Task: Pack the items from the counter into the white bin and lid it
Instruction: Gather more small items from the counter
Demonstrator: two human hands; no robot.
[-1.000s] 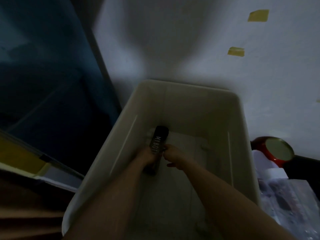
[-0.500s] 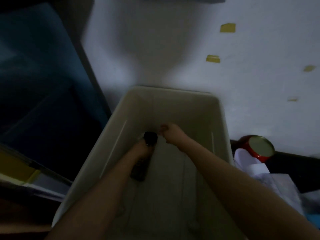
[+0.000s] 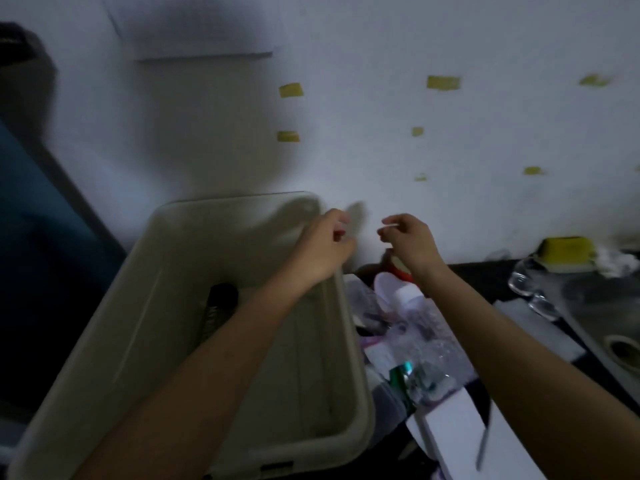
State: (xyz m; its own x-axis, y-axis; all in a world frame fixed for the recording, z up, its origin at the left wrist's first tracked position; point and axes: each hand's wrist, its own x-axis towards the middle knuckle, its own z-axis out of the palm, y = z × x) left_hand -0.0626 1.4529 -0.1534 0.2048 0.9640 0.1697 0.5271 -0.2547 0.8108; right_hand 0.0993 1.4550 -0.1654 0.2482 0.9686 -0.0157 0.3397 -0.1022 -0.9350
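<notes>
Head view, steeply downward, close over white bin (image 3: 114,344)

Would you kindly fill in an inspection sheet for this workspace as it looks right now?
Surface: dark counter to the right of the bin, dimly lit.
Job's things: white bin open, no lid seen; a dark oblong item lies inside it; a pile of plastic-wrapped items and a white box wait on the counter.
Clutter: yellow sponge, glassware, tape roll, red-rimmed round object.
Hands: left hand above the bin's right rim, right hand above the pile, both loosely curled, holding nothing.
Cables: nothing seen.
Surroundings: white wall with yellow tape scraps.
</notes>
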